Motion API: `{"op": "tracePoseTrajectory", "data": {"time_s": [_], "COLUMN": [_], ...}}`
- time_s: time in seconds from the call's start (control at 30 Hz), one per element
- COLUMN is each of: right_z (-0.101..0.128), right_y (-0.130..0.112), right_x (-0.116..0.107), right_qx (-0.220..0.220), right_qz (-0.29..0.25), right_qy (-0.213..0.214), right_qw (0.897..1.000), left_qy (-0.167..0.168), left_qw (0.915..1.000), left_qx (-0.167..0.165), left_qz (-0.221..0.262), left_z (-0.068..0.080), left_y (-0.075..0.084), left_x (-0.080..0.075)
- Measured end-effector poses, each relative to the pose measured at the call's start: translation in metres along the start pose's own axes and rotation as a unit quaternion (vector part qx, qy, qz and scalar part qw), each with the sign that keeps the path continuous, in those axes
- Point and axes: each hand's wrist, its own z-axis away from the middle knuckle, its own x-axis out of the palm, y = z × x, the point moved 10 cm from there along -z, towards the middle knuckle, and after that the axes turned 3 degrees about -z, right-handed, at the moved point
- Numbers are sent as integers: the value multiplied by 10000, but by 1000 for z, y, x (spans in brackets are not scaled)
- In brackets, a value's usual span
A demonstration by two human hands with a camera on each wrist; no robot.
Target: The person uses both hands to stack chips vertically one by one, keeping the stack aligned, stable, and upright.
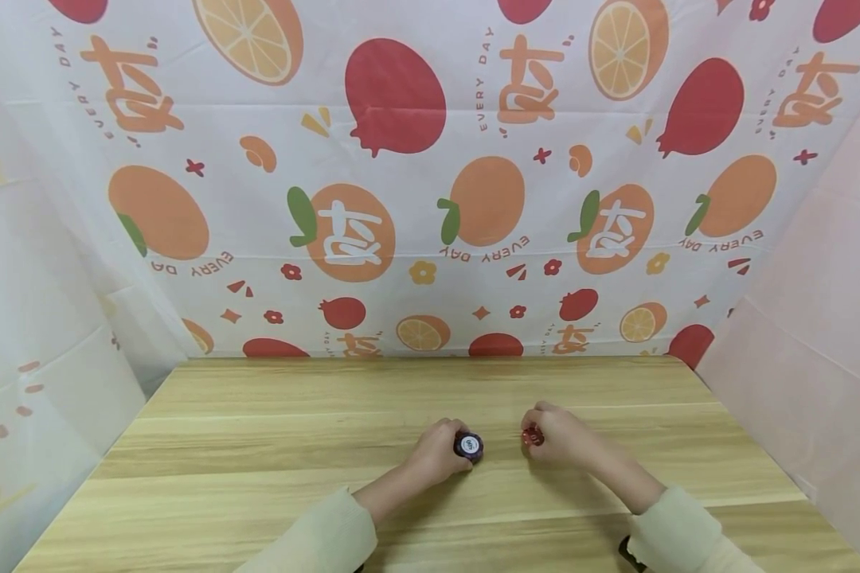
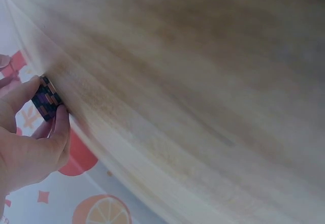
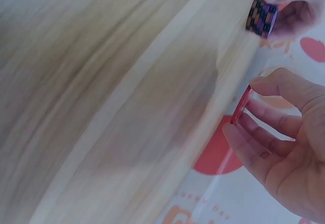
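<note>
While the wooden table (image 1: 258, 446) carried nothing else in view, both hands rested near its middle, each busy with poker chips. The left hand (image 1: 435, 454) had its fingers curled round a small dark stack of chips (image 1: 468, 446), held on edge just left of the table's centre. The right hand (image 1: 555, 434) pinched a single red chip (image 1: 532, 435) between thumb and fingertips, a little to the right of that stack and apart from it. Judging by this, the handling looked barely under way: one chip was separate and the rest were still stacked. No container appeared anywhere; only a fruit-printed cloth (image 1: 430, 175) rose behind the table.
</note>
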Motion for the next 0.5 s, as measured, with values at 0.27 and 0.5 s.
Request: {"op": "tracePoseTrajectory", "data": {"time_s": [0.27,0.5], "right_z": [-9,-18], "right_y": [-24,-38], "right_x": [8,13], "right_qx": [-302,-388], "right_qz": [-196,-261], "right_qy": [-139,-221], "right_qw": [9993,9987], "left_qy": [57,109], "left_qw": [9999,9999], "left_qx": [55,82], "left_qz": [-86,-58], "left_z": [-1,-1], "left_y": [-1,-1], "left_x": [1,-1]}}
